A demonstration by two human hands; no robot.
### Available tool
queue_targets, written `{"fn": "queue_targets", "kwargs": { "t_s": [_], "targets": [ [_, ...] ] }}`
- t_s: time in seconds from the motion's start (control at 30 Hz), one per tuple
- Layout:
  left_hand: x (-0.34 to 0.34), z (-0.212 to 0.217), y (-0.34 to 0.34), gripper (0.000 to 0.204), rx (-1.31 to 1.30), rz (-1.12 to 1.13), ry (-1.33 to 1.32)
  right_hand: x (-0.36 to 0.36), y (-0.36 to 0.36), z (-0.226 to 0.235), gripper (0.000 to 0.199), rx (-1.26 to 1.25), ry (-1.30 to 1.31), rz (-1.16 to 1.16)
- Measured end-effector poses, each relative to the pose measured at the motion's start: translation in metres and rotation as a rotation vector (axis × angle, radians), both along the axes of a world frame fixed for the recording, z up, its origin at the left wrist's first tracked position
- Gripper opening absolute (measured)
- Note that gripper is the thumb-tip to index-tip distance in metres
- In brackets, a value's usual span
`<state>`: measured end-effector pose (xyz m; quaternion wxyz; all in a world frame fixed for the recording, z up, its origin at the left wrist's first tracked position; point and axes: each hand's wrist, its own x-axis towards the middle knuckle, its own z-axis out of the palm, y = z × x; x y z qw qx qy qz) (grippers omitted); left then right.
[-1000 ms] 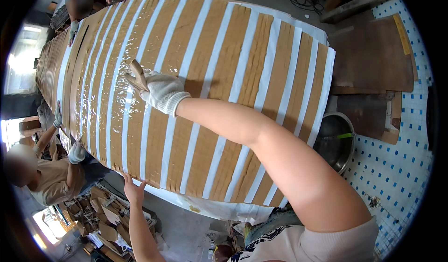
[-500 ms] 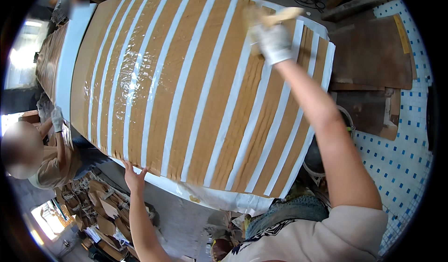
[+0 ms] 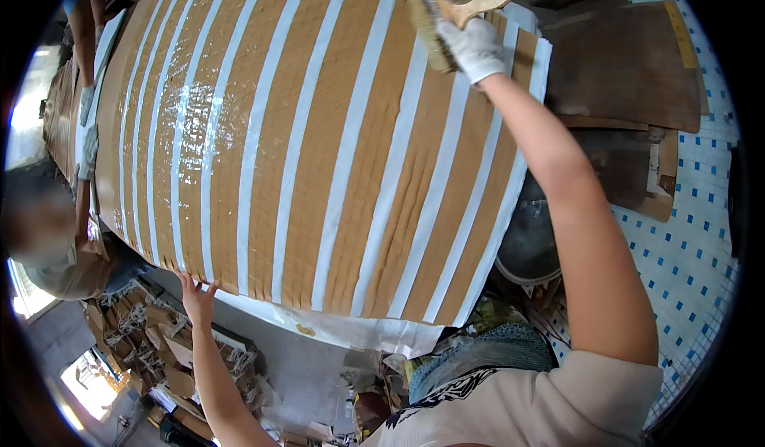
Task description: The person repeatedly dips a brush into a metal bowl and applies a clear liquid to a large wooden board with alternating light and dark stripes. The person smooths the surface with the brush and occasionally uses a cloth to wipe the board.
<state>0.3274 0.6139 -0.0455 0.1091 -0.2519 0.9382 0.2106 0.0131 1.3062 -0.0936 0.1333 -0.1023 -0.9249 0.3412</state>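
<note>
A large brown sheet with white stripes [image 3: 319, 152] lies in front of me, its left part glossy and wrinkled. My right hand [image 3: 472, 49], in a white glove, grips a wide bristle brush [image 3: 434, 37] with a pale wooden handle. Its bristles rest on the striped sheet near the far right end. Down at the near left edge, my bare left hand [image 3: 195, 292] touches the sheet's border with its fingers spread. White sheeting [image 3: 343, 331] sticks out from under the near edge.
At the left end, other people's gloved hands [image 3: 88, 148] are at the sheet's edge. Brown boards [image 3: 625, 68] lie to the right on a white floor with blue squares [image 3: 685, 240]. A dark bucket [image 3: 530, 240] stands beside my right arm; cardboard scraps [image 3: 147, 327] are piled lower left.
The view has shifted, so the sheet sits farther left and higher. My right hand's brush, blurred before, now shows clearly. At the left, more of the other people's arms and gloved hands have appeared.
</note>
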Motion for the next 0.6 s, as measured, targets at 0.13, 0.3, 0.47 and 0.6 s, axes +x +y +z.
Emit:
{"fn": "queue_targets", "kwargs": {
  "t_s": [0.13,0.3,0.47,0.6],
  "targets": [
    [0.005,-0.003,-0.008,0.096,0.03,0.021,-0.004,-0.026,0.019,0.04,0.051,0.195,-0.033,-0.046],
    [-0.002,0.014,0.01,0.096,0.039,0.039,-0.042,-0.027,-0.064,0.035,0.051,-0.067,-0.136,0.228],
    [-0.001,0.001,-0.005,0.091,-0.027,-0.055,0.007,-0.07,0.013,-0.002,0.053,-0.156,0.033,0.145],
    [-0.005,0.003,0.006,0.084,0.014,0.071,-0.091,-0.089,0.033,0.038,0.049,0.478,-0.113,0.041]
  ]
}}
